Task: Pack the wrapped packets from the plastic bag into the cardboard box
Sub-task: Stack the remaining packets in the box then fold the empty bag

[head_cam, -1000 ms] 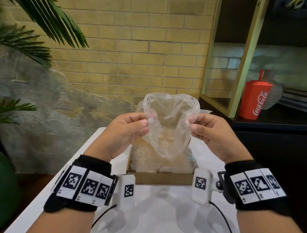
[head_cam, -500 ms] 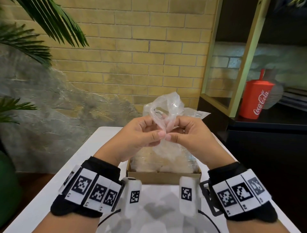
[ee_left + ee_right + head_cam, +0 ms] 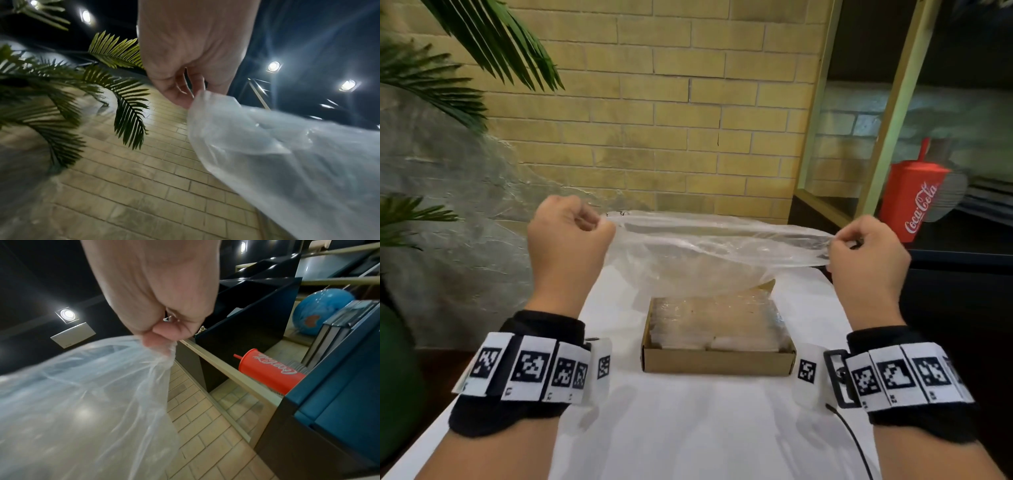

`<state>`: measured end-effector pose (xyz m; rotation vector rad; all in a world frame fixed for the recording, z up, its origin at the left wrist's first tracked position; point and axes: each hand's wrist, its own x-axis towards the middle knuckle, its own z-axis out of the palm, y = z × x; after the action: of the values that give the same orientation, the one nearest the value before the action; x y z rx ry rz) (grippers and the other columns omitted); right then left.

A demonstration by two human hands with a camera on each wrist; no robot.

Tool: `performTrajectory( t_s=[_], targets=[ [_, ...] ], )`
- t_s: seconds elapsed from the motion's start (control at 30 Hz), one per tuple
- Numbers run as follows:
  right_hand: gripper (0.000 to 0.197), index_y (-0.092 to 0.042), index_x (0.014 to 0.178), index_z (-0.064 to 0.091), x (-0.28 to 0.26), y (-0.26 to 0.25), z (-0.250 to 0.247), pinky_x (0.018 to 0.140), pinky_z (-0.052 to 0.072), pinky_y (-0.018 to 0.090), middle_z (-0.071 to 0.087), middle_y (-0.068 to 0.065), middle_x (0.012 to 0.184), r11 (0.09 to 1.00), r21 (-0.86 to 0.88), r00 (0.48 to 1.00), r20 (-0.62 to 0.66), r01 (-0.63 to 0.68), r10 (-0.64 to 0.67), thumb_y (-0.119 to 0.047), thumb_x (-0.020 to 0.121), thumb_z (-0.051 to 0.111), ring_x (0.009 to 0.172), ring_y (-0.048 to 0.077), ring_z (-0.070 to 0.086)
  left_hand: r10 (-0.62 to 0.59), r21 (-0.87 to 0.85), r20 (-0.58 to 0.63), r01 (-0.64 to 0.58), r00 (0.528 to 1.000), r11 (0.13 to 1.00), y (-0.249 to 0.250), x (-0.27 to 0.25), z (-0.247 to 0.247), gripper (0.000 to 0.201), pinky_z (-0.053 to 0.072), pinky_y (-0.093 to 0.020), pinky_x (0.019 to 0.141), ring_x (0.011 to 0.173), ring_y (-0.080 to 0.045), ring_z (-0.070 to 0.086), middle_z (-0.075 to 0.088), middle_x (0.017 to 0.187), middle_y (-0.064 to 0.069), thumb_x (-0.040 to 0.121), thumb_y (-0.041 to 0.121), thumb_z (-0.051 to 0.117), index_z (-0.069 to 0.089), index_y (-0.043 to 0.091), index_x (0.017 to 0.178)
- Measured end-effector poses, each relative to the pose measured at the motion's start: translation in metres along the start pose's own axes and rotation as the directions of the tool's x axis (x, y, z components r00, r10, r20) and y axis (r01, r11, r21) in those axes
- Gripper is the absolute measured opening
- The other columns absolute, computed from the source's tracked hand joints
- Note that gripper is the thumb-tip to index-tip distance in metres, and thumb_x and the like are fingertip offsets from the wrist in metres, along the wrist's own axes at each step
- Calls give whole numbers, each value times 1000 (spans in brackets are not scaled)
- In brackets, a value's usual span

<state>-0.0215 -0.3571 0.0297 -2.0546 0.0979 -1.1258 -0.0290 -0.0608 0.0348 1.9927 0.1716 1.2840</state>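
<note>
A clear plastic bag (image 3: 709,253) is stretched wide in the air above the table, and nothing shows inside it. My left hand (image 3: 571,229) pinches its left end, seen in the left wrist view as fingers on the plastic bag (image 3: 267,146). My right hand (image 3: 859,250) pinches the right end, where the plastic bag (image 3: 92,386) bunches under the fingertips. Below the bag sits a shallow cardboard box (image 3: 717,361) filled with several clear-wrapped packets (image 3: 715,318) lying flat.
The box stands on a white table (image 3: 688,428). A red Coca-Cola cup (image 3: 914,202) is on a dark shelf unit at the right. Palm leaves (image 3: 448,68) hang at the left. A yellow brick wall lies behind.
My hands were close together bunching the bag's mouth; they have moved far apart, pulling the bag out flat and wide above the box.
</note>
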Motion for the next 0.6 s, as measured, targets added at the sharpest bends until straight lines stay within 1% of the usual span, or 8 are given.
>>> performTrajectory(
  t_s=[0.1, 0.17, 0.23, 0.3, 0.37, 0.4, 0.5, 0.6],
  targets=[
    [10, -10, 75, 53, 0, 2, 2, 56, 32, 24, 56, 9, 84, 1000, 13, 1000, -22, -18, 18, -2, 82, 53, 75, 15, 45, 30, 92, 25, -32, 999, 995, 3, -2, -1, 5, 27, -6, 55, 69, -17, 48, 55, 73, -4, 74, 7, 59, 63, 5, 70],
    [10, -11, 74, 51, 0, 5, 3, 56, 32, 18, 55, 9, 83, 999, 23, 999, -24, -35, 35, -4, 81, 53, 73, 15, 45, 20, 85, 50, -24, 999, 996, 4, -3, 1, 8, 31, -11, 56, 69, -20, 49, 57, 68, -5, 75, 6, 55, 62, 6, 71],
    [11, -11, 74, 50, 0, 7, 4, 56, 32, 18, 54, 9, 82, 998, 38, 998, -23, -53, 54, -5, 81, 53, 71, 14, 43, -28, 52, 84, 24, 996, 998, 4, -4, 3, 11, 33, -17, 53, 64, -20, 49, 55, 63, -3, 76, 5, 52, 61, 8, 71],
    [11, -11, 73, 50, 0, 8, 4, 56, 33, 19, 53, 8, 80, 997, 50, 998, -21, -62, 63, -5, 81, 53, 66, 12, 41, -99, -10, 141, 102, 985, 995, 1, -3, 7, 16, 34, -21, 50, 58, -19, 47, 54, 60, 0, 77, 3, 49, 60, 12, 69],
    [11, -11, 74, 49, 0, 8, 5, 56, 34, 21, 50, 4, 74, 995, 72, 997, -13, -71, 73, -3, 81, 52, 64, 12, 41, -158, -144, 214, 191, 964, 971, -1, -2, 12, 25, 41, -25, 57, 59, -22, 50, 59, 65, -3, 75, -2, 46, 58, 18, 65],
    [11, -11, 74, 49, 1, 8, 5, 57, 37, 23, 48, 2, 71, 992, 91, 997, -3, -82, 83, -2, 81, 52, 65, 14, 42, -177, -223, 247, 233, 953, 947, -1, -2, 14, 30, 44, -31, 61, 63, -21, 53, 62, 72, -3, 74, -5, 45, 57, 21, 64],
    [21, -19, 72, 49, 5, 10, 3, 69, 48, 35, 50, -2, 73, 963, 208, 984, 95, -168, 151, -1, 82, 55, 72, 16, 49, -184, -389, 297, 294, 937, 873, 2, -2, 13, 43, 42, -30, 62, 70, -12, 51, 64, 92, 10, 73, -16, 47, 54, 25, 63],
    [29, -23, 76, 54, 8, 14, -3, 80, 47, 36, 60, 3, 92, 869, 400, 930, 331, -292, 160, 5, 82, 56, 86, 22, 55, -112, -523, 322, 275, 940, 807, 1, 0, 7, 60, 36, -31, 61, 73, -5, 45, 64, 97, 22, 69, -23, 36, 58, 32, 62]
  ],
)
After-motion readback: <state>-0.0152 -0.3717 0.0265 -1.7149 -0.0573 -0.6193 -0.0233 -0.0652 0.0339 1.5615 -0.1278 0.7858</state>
